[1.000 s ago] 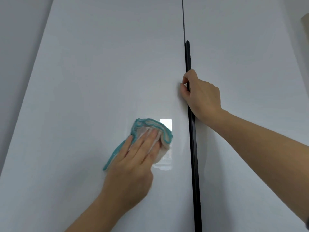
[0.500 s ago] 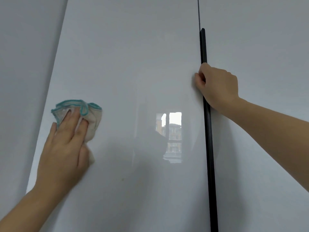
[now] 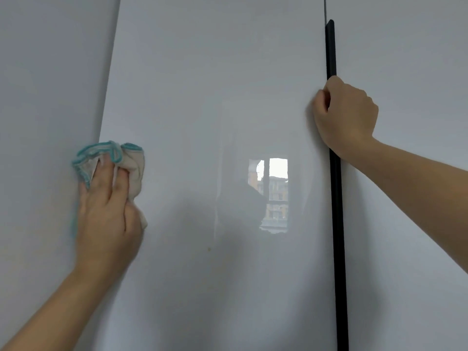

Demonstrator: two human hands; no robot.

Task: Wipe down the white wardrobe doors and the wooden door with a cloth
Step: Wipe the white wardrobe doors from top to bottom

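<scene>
- Our left hand (image 3: 109, 219) has swept the cloth (image 3: 131, 168) from near the handle (image 3: 338, 224) across to the left edge of the door (image 3: 202, 97).
- The window reflection (image 3: 274, 196), partly covered a second ago, now shows whole.

Bare glossy door panel (image 3: 202, 97) between cloth (image 3: 134, 165) and black handle strip (image 3: 338, 224)

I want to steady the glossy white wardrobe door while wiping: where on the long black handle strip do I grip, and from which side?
Probably its upper part, coming from the right, fingers curled round its edge, where the right hand grips the long black handle strip. It is a narrow upright rail along the glossy white wardrobe door's right edge, so only a sideways hook fits.
</scene>
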